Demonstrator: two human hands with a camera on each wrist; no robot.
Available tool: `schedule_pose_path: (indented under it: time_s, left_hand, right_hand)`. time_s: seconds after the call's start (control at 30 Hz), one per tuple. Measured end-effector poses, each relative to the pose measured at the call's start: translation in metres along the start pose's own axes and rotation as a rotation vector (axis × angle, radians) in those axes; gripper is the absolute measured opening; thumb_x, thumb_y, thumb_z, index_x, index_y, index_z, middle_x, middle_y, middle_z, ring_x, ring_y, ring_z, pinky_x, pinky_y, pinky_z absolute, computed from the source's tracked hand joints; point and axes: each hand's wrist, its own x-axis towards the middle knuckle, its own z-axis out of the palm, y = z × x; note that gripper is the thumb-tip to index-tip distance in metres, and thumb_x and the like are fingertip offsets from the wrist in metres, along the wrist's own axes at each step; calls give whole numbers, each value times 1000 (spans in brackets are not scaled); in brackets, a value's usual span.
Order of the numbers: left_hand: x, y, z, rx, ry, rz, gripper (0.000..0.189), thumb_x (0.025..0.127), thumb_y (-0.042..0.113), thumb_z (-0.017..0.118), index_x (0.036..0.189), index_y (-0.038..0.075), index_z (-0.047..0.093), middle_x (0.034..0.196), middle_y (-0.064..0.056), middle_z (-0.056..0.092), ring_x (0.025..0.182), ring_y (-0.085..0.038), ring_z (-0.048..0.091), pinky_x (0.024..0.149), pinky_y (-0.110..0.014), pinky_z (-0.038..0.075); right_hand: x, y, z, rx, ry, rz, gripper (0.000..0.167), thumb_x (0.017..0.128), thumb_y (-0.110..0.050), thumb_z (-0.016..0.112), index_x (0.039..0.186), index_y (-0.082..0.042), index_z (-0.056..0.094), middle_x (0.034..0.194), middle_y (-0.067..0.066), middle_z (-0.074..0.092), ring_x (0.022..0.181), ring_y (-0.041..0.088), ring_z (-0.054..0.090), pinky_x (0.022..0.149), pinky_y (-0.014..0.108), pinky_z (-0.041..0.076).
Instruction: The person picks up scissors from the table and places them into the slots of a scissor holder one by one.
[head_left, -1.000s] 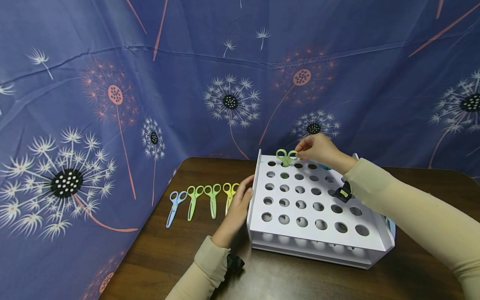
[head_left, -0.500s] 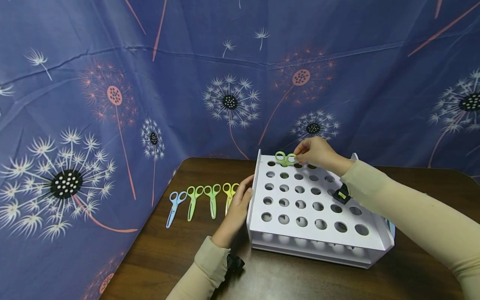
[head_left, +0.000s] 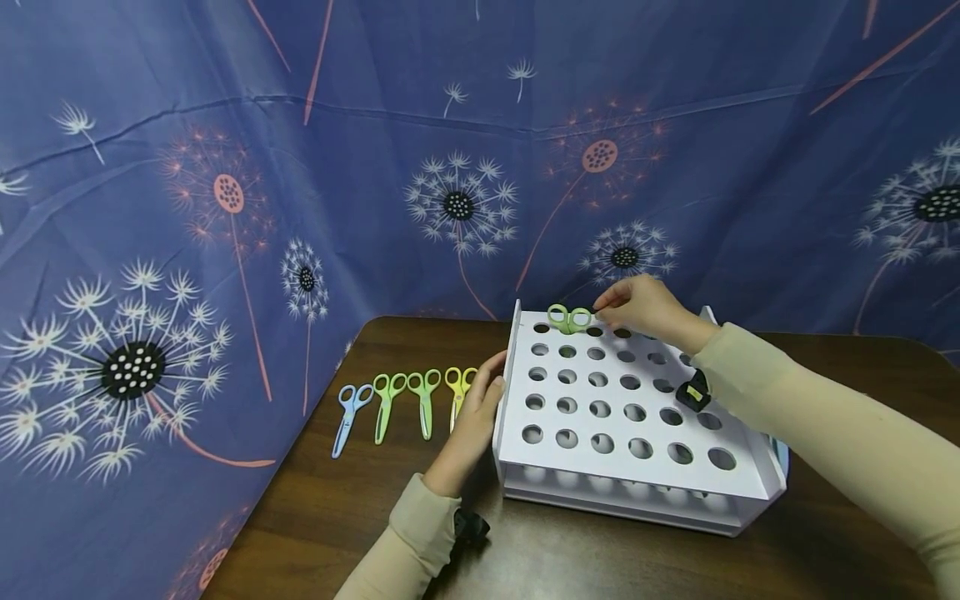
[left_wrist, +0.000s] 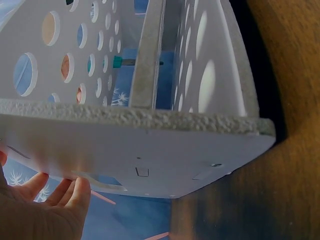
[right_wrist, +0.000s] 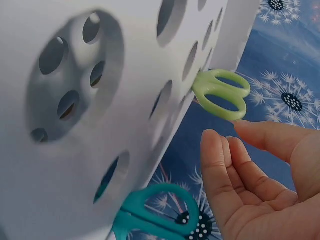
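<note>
A white rack (head_left: 675, 471) with rows of round holes stands on the table. Light green scissors (head_left: 568, 324) sit in a back-row hole near its left end, handle loops up. Just right of those loops is my right hand (head_left: 651, 312); in the right wrist view its thumb tip is right at the lower loop and the fingers are apart, holding nothing. Teal scissors (right_wrist: 132, 207) stand in another hole, hidden behind my hand in the head view. My left hand (head_left: 471, 425) rests its extended fingers against the rack's left side panel (left_wrist: 115, 150).
On the brown table (head_left: 300, 508), left of the rack, lie blue scissors (head_left: 346, 427), green scissors (head_left: 384, 414), light green scissors (head_left: 426, 410) and yellow scissors (head_left: 459, 390), the last partly behind my left hand. A blue patterned cloth (head_left: 360, 208) hangs behind.
The light green scissors have sunk slightly lower in their hole. My right hand has let go of the loop and moved a little to the right. The left hand stays put.
</note>
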Motion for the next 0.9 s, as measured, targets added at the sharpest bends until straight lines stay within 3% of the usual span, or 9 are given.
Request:
schedule_pose_path:
  time_s: [0.13, 0.43, 0.63, 0.9]
  left_hand:
    - [-1, 1, 0, 9, 1, 0, 44, 107, 25, 34, 149, 14, 34, 144, -14, 44, 126, -28, 47, 101, -35, 40]
    - [-2, 3, 1, -14, -6, 14, 44, 106, 24, 35, 149, 13, 34, 144, -14, 44, 127, -28, 45, 103, -35, 39]
    - [0, 3, 2, -12, -5, 35, 44, 106, 20, 35, 149, 10, 33, 145, -16, 43, 128, -29, 45, 104, -32, 39]
    - [0, 2, 2, 5, -6, 35, 45, 106, 21, 34, 149, 8, 32, 145, -16, 42, 130, -29, 44, 104, -33, 38]
  right_hand:
    - [-4, 1, -6, -16, -3, 27, 29, 94, -19, 63, 116, -1, 66, 110, 18, 68, 94, 31, 68, 79, 42, 55]
    - [-16, 8, -23, -63, 18, 66, 33, 94, -25, 64, 118, -3, 66, 112, 19, 69, 90, 27, 69, 76, 42, 54]
    - [-24, 12, -31, -2, 12, 92, 35, 94, -25, 64, 120, -2, 64, 119, 19, 66, 96, 27, 69, 85, 44, 54]
    - [-30, 7, -38, -9, 33, 67, 35, 94, -27, 64, 119, -2, 65, 113, 19, 69, 91, 26, 69, 84, 45, 54]
